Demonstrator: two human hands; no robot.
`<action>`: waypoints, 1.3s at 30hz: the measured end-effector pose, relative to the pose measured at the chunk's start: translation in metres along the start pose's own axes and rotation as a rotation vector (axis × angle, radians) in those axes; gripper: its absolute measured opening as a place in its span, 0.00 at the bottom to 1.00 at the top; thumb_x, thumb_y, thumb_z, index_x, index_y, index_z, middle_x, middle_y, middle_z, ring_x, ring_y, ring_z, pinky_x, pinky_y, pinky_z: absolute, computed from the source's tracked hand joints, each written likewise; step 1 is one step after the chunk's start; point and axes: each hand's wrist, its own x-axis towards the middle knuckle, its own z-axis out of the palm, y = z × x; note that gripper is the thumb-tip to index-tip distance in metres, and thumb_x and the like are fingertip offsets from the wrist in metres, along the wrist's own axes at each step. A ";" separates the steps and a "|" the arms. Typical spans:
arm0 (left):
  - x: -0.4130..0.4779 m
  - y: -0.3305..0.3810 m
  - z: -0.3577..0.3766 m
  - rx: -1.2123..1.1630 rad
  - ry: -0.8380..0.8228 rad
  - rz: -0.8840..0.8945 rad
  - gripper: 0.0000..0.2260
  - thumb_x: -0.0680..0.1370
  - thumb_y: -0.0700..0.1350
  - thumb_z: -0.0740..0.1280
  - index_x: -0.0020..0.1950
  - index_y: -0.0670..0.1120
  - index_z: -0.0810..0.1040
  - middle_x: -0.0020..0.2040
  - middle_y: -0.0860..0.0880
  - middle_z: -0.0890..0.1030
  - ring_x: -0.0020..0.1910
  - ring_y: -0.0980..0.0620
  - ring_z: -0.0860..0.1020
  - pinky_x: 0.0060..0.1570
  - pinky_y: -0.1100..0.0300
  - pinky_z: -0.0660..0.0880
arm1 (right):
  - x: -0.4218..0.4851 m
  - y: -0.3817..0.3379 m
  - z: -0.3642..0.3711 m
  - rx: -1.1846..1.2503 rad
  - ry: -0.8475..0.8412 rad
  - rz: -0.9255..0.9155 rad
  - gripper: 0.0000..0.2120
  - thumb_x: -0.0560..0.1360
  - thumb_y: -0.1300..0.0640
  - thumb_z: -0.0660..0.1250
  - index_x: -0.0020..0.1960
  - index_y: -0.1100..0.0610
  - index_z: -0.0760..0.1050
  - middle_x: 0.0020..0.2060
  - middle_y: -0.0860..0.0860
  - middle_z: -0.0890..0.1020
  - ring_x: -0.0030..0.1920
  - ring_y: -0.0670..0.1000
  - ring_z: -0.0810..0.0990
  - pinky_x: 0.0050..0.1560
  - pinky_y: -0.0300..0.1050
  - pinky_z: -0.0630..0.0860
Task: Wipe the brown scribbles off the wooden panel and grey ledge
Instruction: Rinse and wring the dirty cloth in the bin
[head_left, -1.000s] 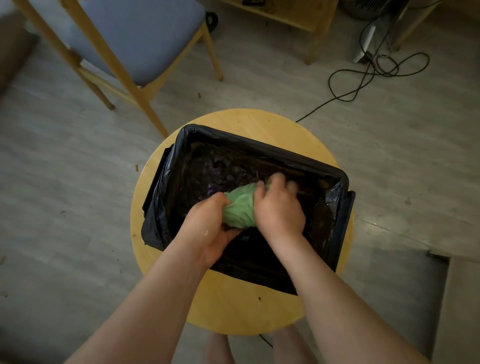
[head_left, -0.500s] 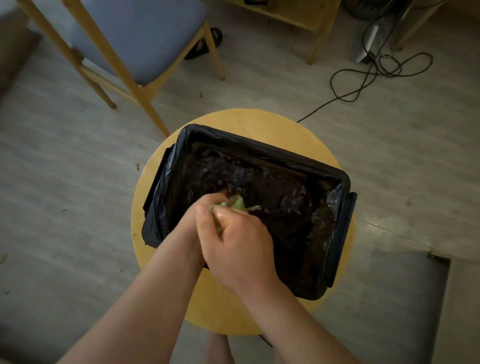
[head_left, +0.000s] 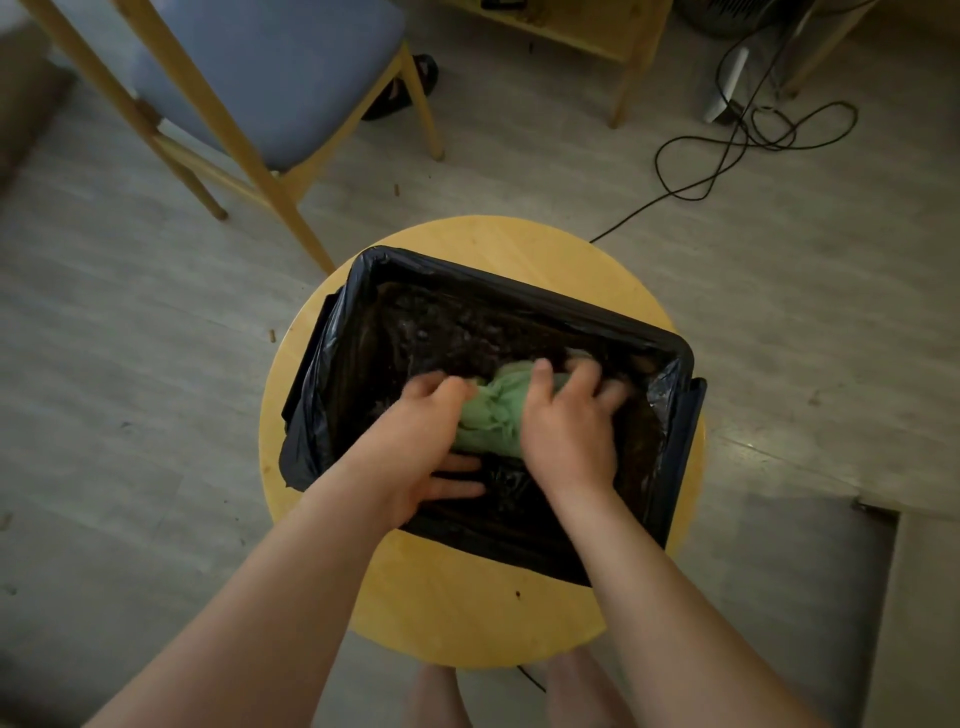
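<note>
Fingers: those of the right hand (head_left: 566, 436) are spread and hooked over the right end of the green cloth (head_left: 493, 415), thumb on top. The left hand (head_left: 415, 447) clamps the cloth's left end. Its fingers are blurred, and two digits lie out flat beneath the bundle.

Cloth: bunched between the two hands at the centre of the frame, inside the black-lined bin (head_left: 519, 286). The bin stands on a round wooden stool (head_left: 467, 613).

Task surfaces: no brown scribbles show anywhere. Whether the grey slab (head_left: 810, 597) at the lower right is the ledge cannot be told.

Step in hand, as judged: wringing out the cloth before wiping. Twist the ends in opposite directions, keep the bundle low inside the rim so drips fall into the liner, and stop once it is damp rather than dripping.

Pose: both wrists are bent downward, and both bare forearms reach up from the bottom edge of the frame and converge on the bin.
</note>
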 end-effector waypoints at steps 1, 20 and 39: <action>0.001 -0.001 -0.004 0.123 0.047 0.036 0.23 0.82 0.53 0.65 0.77 0.60 0.65 0.67 0.45 0.74 0.55 0.41 0.81 0.47 0.45 0.85 | 0.001 0.001 -0.003 0.054 -0.047 0.078 0.24 0.85 0.40 0.52 0.75 0.52 0.63 0.74 0.58 0.62 0.64 0.61 0.70 0.51 0.54 0.73; 0.008 -0.014 -0.004 -0.050 -0.119 0.394 0.16 0.77 0.32 0.68 0.63 0.44 0.80 0.56 0.39 0.85 0.56 0.39 0.84 0.58 0.41 0.82 | -0.014 -0.014 -0.027 0.573 -0.398 0.210 0.23 0.73 0.29 0.63 0.60 0.43 0.73 0.60 0.51 0.78 0.56 0.52 0.82 0.56 0.57 0.83; 0.014 -0.009 -0.016 1.072 -0.068 0.871 0.47 0.72 0.49 0.75 0.84 0.51 0.51 0.78 0.57 0.56 0.76 0.52 0.64 0.71 0.63 0.67 | -0.009 -0.034 -0.042 0.690 -0.418 0.367 0.14 0.81 0.51 0.59 0.45 0.55 0.79 0.30 0.51 0.81 0.32 0.52 0.79 0.28 0.41 0.68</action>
